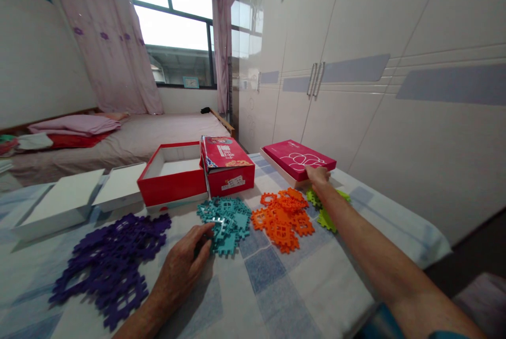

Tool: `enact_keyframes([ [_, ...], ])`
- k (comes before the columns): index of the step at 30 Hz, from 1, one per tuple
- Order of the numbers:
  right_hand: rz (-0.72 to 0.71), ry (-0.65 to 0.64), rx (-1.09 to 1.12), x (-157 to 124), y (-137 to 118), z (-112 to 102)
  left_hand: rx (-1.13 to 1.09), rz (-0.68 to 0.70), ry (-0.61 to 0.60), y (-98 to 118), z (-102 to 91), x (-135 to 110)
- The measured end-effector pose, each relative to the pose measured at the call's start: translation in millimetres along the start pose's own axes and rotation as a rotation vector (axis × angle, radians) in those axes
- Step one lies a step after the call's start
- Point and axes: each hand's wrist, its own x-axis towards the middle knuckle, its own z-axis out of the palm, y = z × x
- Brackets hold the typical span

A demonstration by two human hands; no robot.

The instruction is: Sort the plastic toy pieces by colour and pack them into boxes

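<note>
My left hand (186, 254) rests at the near left edge of a pile of teal interlocking plastic pieces (231, 223). Its thumb and forefinger are apart, the fingertips touching the pile, and nothing shows as held. My right arm reaches far across the table, and my right hand (318, 174) grips the near right corner of a pink box (296, 158) with a white line drawing; its fingertips are partly hidden. Under that arm lie lime green pieces (328, 218), partly covered by it. Orange pieces (282, 218) are heaped between the hands, and purple pieces (114, 265) spread to the left.
An open red box (172, 194) stands behind the teal pile, with a printed red box (229, 170) beside it. Two white box parts (63, 202) lie at the left. A checked cloth (269, 275) covers the table. Beyond are a bed (177, 125) and a white wardrobe (356, 28).
</note>
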Motion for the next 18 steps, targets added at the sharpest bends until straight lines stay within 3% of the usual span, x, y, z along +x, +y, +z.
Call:
enact_keyframes([
  [2, -0.08, 0.007, -0.087, -9.7, -3.2, -0.3, -0.001, -0.001, 0.007, 0.6, -0.3, 0.3],
  [6, -0.569, -0.157, -0.489, -29.8, -2.3, 5.5, 0.0, 0.001, 0.026, 0.5, -0.5, 0.6],
  [8, -0.714, -0.203, -0.658, -34.4, 0.8, 10.3, 0.003, 0.009, 0.03, -0.8, -0.3, 0.4],
  [10, -0.735, -0.193, -0.725, -33.7, 3.1, 14.8, 0.008, 0.012, 0.026, -2.6, 0.1, 0.0],
  [18, -0.562, -0.229, -0.675, -6.2, -0.8, 20.4, 0.016, 0.005, 0.035, -5.0, 1.5, -0.3],
])
